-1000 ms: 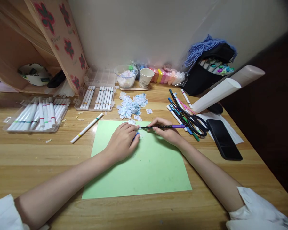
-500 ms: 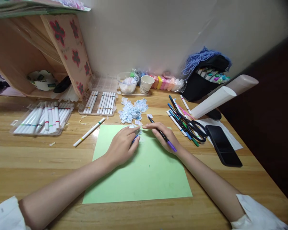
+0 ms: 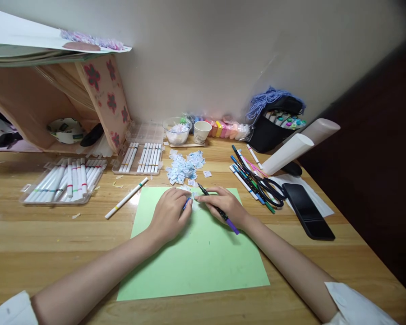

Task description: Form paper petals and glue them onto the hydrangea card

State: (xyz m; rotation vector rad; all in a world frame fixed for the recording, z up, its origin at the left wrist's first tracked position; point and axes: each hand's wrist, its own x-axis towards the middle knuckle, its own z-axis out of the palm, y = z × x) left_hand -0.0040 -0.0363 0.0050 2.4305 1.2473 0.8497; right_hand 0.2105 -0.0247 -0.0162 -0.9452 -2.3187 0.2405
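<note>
A light green sheet of paper lies on the wooden table. My left hand rests on the sheet's top edge, fingers curled around a small blue object, likely a pen cap. My right hand grips a black pen with a purple end, its tip pointing up-left toward my left fingers. Small scraps of white paper lie between the two hands. A heap of blue-and-white paper scraps sits just beyond the sheet.
Two clear trays of white markers stand at left; a loose white marker lies near the sheet. Pens and scissors, a black phone, a white tube, a paper cup and a plastic bowl are at right and back.
The pen in my right hand swung from lying level toward the right to pointing up-left. The camera tilted upward, so everything sits lower in view. My left hand stayed put.
</note>
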